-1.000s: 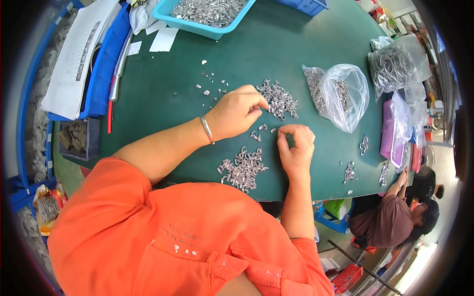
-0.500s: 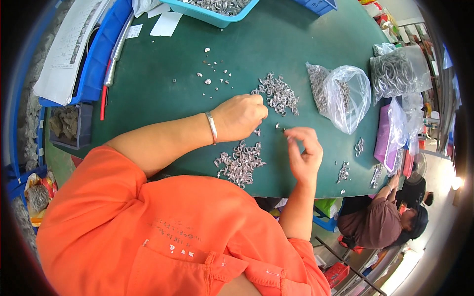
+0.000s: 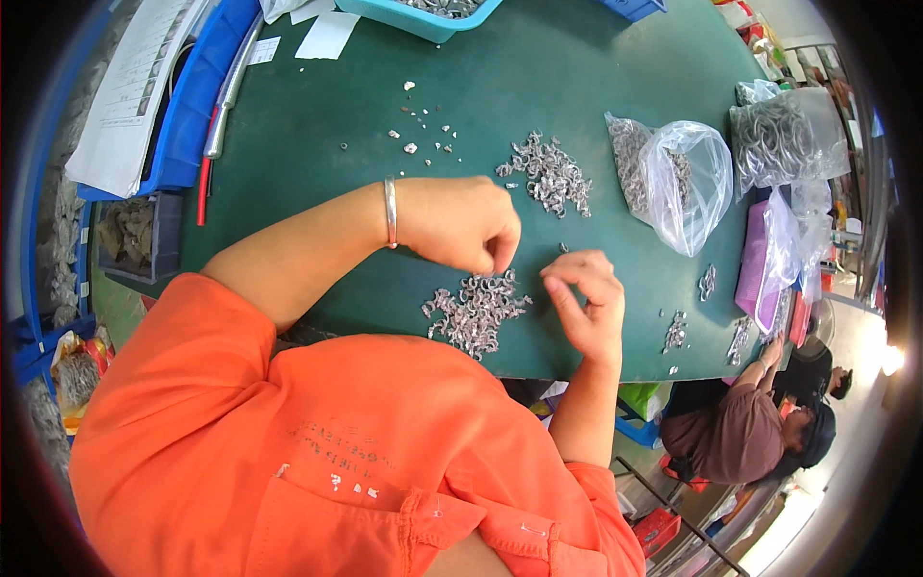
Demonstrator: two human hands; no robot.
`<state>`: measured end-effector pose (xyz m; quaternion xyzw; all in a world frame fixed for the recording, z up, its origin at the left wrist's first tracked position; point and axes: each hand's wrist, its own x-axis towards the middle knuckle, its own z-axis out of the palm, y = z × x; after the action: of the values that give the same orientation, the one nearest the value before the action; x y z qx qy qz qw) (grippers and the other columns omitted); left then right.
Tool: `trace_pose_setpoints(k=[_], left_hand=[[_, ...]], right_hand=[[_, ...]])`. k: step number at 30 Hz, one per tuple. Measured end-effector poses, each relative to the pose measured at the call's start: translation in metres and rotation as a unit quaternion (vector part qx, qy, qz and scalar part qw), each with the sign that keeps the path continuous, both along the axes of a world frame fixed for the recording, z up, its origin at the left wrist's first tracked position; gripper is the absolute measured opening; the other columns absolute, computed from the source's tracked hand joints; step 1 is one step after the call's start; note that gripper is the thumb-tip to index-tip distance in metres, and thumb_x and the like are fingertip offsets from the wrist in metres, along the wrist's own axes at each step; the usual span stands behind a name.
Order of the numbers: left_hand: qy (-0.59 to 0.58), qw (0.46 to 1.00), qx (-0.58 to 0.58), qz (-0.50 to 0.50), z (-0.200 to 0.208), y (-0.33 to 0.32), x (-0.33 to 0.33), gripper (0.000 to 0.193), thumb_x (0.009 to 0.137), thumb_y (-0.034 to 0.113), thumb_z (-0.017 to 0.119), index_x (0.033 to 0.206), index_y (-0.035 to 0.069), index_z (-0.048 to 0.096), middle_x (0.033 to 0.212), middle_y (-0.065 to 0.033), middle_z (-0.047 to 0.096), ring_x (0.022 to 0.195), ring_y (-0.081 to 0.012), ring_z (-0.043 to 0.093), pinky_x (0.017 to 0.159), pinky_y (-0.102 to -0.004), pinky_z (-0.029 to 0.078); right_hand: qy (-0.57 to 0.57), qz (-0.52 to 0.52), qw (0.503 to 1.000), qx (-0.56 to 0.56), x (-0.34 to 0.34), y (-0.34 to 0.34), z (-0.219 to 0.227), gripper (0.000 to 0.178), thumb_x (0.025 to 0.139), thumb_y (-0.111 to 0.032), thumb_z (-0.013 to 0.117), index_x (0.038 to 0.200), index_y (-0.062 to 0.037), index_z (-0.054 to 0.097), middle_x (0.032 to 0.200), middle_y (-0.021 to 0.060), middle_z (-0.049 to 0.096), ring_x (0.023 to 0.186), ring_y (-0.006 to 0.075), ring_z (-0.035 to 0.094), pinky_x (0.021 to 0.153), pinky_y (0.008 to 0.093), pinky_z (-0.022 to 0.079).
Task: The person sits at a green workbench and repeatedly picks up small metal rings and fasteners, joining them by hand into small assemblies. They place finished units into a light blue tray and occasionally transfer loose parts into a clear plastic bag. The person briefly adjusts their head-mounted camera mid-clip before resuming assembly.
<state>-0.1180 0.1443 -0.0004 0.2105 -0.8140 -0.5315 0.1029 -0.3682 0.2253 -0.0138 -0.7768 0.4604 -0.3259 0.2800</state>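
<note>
My left hand [image 3: 460, 223], with a silver bangle [image 3: 390, 212] at the wrist, bends its fingers down to the far edge of the nearer pile of small curved silver metal pieces [image 3: 473, 315]. Its fingertips are pressed together; what lies between them is hidden. To the right of that pile, my right hand [image 3: 588, 296] is held with thumb and forefinger close together, and I cannot make out anything in them. A second pile of similar pieces [image 3: 550, 175] lies farther off, beyond both hands. A loose small piece [image 3: 563, 247] rests just past my right fingers.
A clear bag of metal pieces [image 3: 663, 178] and a bag of larger rings [image 3: 779, 139] are at right. Small heaps [image 3: 675, 332] lie near the right edge. A turquoise tray [image 3: 423, 19] stands at the back, blue bins [image 3: 183, 125] at left. Another person [image 3: 735, 433] sits at right.
My left hand has moved nearer, from beside the far pile down to the near pile's edge. My right hand has stayed nearly in place, its thumb and forefinger drawn closer together.
</note>
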Motion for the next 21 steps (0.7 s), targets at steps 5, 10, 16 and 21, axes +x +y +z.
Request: trace_pose_setpoints(k=[5, 10, 16, 21], left_hand=[[-0.033, 0.999, -0.006, 0.023, -0.009, 0.003, -0.005, 0.01, 0.076, 0.003, 0.068, 0.086, 0.001, 0.07, 0.079, -0.0108, 0.069, 0.073, -0.0235, 0.068, 0.066, -0.0337, 0.053], [0.007, 0.982, -0.128, 0.142, -0.022, 0.006, -0.007, 0.015, 0.075, 0.005, 0.073, 0.089, 0.002, 0.067, 0.087, -0.0108, 0.063, 0.076, -0.0266, 0.064, 0.067, -0.0364, 0.052], [0.016, 0.969, -0.194, 0.155, -0.036, 0.01, -0.013, 0.012, 0.074, 0.002, 0.071, 0.085, 0.002, 0.066, 0.084, -0.0111, 0.063, 0.075, -0.0288, 0.064, 0.068, -0.0382, 0.052], [0.008, 0.983, -0.079, 0.165, -0.029, 0.005, -0.013, 0.009, 0.072, 0.002, 0.067, 0.081, 0.002, 0.065, 0.081, -0.0112, 0.063, 0.076, -0.0301, 0.064, 0.069, -0.0402, 0.052]], right_hand=[[0.106, -0.158, 0.978, -0.088, 0.006, -0.008, -0.021, 0.01, 0.077, 0.001, 0.071, 0.086, -0.0026, 0.069, 0.086, 0.0084, 0.067, 0.084, 0.027, 0.061, 0.079, 0.036, 0.045], [0.015, -0.027, 0.999, 0.029, 0.007, -0.001, -0.011, 0.017, 0.076, -0.002, 0.074, 0.091, -0.0042, 0.069, 0.091, 0.0074, 0.065, 0.082, 0.0274, 0.058, 0.075, 0.0377, 0.044], [0.072, -0.062, 0.992, -0.082, 0.033, -0.005, -0.022, 0.016, 0.075, -0.003, 0.075, 0.089, -0.0052, 0.068, 0.087, 0.007, 0.063, 0.08, 0.0281, 0.058, 0.074, 0.0377, 0.045], [0.0, -0.092, 0.995, -0.049, 0.029, -0.006, -0.02, 0.018, 0.074, -0.001, 0.075, 0.09, -0.0035, 0.068, 0.089, 0.0092, 0.066, 0.081, 0.0279, 0.061, 0.074, 0.037, 0.049]])
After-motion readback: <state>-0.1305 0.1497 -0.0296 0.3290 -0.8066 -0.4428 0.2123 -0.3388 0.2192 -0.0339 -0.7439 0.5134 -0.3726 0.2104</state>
